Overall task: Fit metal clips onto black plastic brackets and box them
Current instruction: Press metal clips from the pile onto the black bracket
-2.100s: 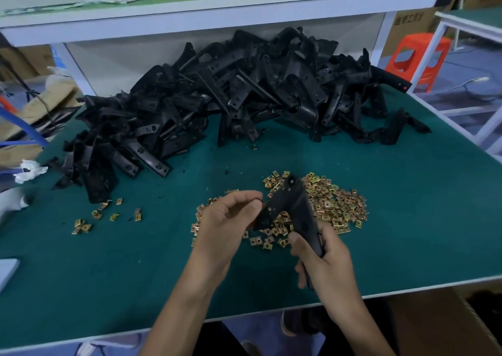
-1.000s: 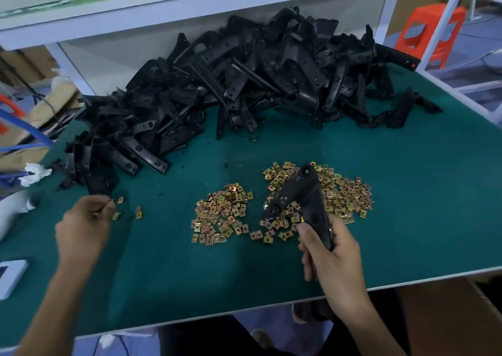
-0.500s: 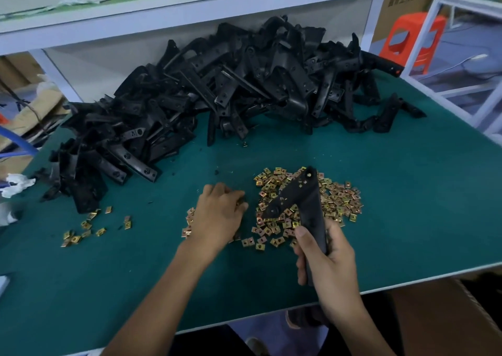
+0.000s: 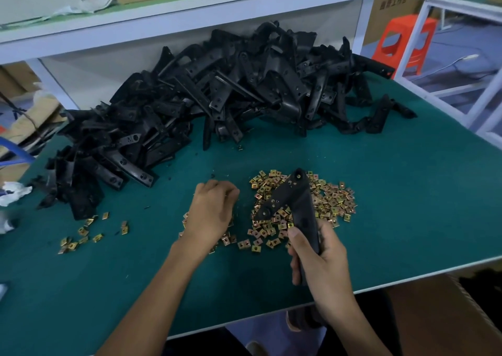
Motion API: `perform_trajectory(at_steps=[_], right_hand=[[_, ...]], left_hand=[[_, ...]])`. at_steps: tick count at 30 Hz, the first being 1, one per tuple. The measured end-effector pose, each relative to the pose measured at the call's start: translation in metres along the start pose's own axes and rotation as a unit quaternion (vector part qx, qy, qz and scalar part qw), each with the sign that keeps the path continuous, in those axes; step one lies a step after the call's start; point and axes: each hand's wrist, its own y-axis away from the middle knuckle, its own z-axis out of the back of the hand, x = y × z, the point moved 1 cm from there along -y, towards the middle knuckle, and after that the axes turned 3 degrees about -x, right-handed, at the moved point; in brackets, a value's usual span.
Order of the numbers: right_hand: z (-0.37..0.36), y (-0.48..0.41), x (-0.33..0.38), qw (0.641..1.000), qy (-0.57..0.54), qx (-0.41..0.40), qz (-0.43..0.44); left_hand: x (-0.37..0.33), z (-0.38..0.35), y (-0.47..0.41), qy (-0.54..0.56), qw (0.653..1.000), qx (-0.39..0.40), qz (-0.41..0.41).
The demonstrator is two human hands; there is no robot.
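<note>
Brown box: a cardboard box is sitting low down, past the near right edge of the table.
Right hand: the right hand is wrapping its fingers and thumb tight around the bottom end of one black bracket.
Bracket in hand: the black bracket is pointing up and away over the clips. Its thin side arm is leaning down to the left.
Left hand: the left hand is resting on the clips with its fingers bent down. The fingertips are hiding, so I cannot tell if it is pinching a clip.
Clips: the gold metal clips are lying in a loose heap on the table, under and around both hands.
Small bunch: a few more loose clips are lying off to the left, near the pile's edge.
Table: the green table is holding everything.
Big pile: the pile of black brackets is lying across the back of the table.
Shelf: a white shelf is running above the pile.
Writing: a far cardboard carton is showing dark printed signs, too blurry to read.
Stool: an orange stool is standing beside that carton.
</note>
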Motion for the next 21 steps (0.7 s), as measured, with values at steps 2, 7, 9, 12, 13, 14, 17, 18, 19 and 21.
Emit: perform_trajectory(at_steps=[2,7,9,12,13,14,17,18,19,21], right_hand=[[0.001,0.001,0.000,1.000,0.004,0.002,0.001],[0.000,0.001,0.001,1.000,0.013,0.020,0.004],[0.000,0.001,0.002,1.000,0.016,0.021,0.007],[0.000,0.002,0.001,0.999,0.024,0.022,0.017],[0.000,0.002,0.001,0.999,0.027,0.022,0.020],[0.000,0.002,0.000,0.999,0.029,0.023,0.022],[0.000,0.001,-0.001,0.999,0.034,0.025,0.026],[0.000,0.001,-0.001,0.999,0.035,0.026,0.027],[0.000,0.001,-0.001,0.999,0.037,0.028,0.028],[0.000,0.001,-0.002,0.998,0.038,0.031,0.028]], left_hand=[[-0.005,0.008,0.000,0.103,0.993,-0.010,0.056],[-0.027,0.027,0.008,0.364,0.918,0.031,0.158],[-0.037,0.032,0.014,0.397,0.904,0.033,0.153],[-0.045,0.037,0.022,0.404,0.903,0.030,0.145],[-0.047,0.038,0.024,0.403,0.904,0.038,0.139],[-0.048,0.039,0.026,0.404,0.904,0.050,0.132],[-0.050,0.040,0.032,0.418,0.897,0.070,0.122],[-0.051,0.040,0.033,0.422,0.895,0.066,0.127],[-0.051,0.040,0.033,0.423,0.895,0.062,0.131],[-0.052,0.039,0.033,0.417,0.897,0.066,0.131]])
